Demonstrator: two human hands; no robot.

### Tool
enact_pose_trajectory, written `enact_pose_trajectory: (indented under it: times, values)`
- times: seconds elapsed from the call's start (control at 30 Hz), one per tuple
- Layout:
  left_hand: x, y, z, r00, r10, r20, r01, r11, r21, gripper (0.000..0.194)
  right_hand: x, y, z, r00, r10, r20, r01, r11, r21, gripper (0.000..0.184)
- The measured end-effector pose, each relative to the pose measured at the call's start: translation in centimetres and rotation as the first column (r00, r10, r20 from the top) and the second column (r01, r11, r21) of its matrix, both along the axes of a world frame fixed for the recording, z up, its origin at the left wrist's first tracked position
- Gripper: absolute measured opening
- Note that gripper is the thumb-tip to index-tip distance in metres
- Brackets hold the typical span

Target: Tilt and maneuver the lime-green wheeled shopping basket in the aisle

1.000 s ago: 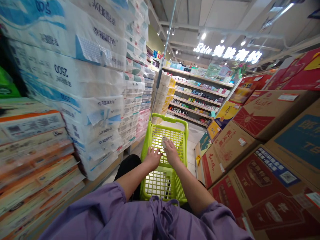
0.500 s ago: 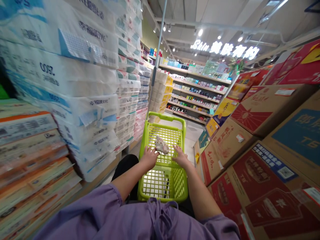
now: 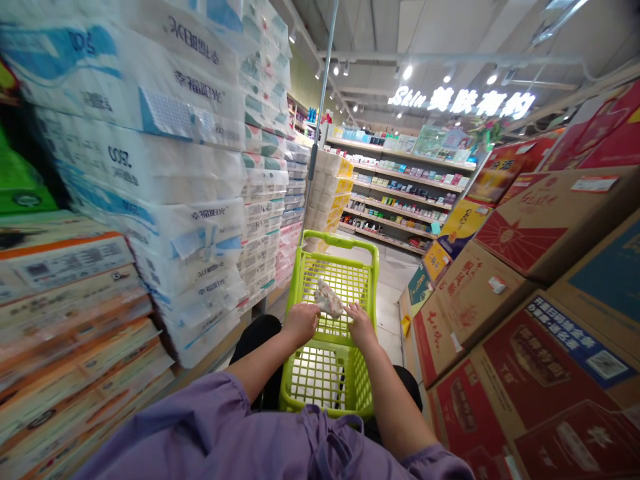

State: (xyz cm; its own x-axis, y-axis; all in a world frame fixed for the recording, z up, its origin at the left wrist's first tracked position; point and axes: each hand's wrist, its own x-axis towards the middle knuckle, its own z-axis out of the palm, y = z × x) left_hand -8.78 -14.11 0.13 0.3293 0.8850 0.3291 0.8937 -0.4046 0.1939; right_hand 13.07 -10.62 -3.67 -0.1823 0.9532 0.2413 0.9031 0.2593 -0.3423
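Above the green shopping basket (image 3: 376, 267), a small crumpled bundle (image 3: 327, 300) shows between my hands. It is whitish with small coloured marks, like bunched-up cloth; its exact kind I cannot make out. My left hand (image 3: 303, 323) has its fingers closed at the bundle's left edge. At the right edge, my right hand (image 3: 361, 327) pinches it with the fingertips. The basket's long side runs away from me, and its handle (image 3: 343, 239) lies at the far end. White floor shows through the mesh.
Tall stacks of wrapped tissue packs (image 3: 195, 167) line the left side. Cardboard cartons (image 3: 505, 280) are piled on the right. A thin pole (image 3: 313, 160) rises by the basket's far left corner. Ahead, beyond the floor (image 3: 387, 300), stand shelves (image 3: 400, 190) of small boxed goods.
The bundle was under my right hand, then lay uncovered between my parted hands. Since then my right hand has moved in to its right edge, and my left fingers have closed at its left.
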Motion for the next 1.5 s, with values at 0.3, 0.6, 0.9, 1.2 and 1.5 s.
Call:
enact_pose_trajectory:
  times: [0.3,0.6,0.9,1.2,1.5]
  values:
    - [3.9,5.4,-0.8,0.99,-0.135,-0.038,0.133,0.989,-0.064,0.058,-0.2,-1.5,1.2,0.956,-0.253,0.152,0.235,0.964,0.123,0.062]
    - [3.2,6.6,-2.4,0.981,-0.19,-0.034,0.19,0.982,0.019,0.054,0.2,-0.2,0.3,0.965,-0.236,0.116,0.216,0.963,0.159,0.058]
    - [2.9,5.6,-2.1,0.988,-0.154,-0.033,0.155,0.988,0.022,0.046,0.0,-0.6,0.9,0.955,-0.194,0.226,0.181,0.981,0.074,0.055]
    - [3.6,4.7,-3.2,0.984,-0.175,-0.016,0.176,0.981,0.085,0.044,0.0,-1.0,0.9,0.953,-0.119,0.278,0.121,0.993,0.01,0.057]
    - [3.3,6.8,-3.9,1.0,0.025,0.006,-0.025,1.0,0.011,0.061,0.0,-1.1,1.1,0.96,-0.115,0.256,0.113,0.993,0.022,0.054]
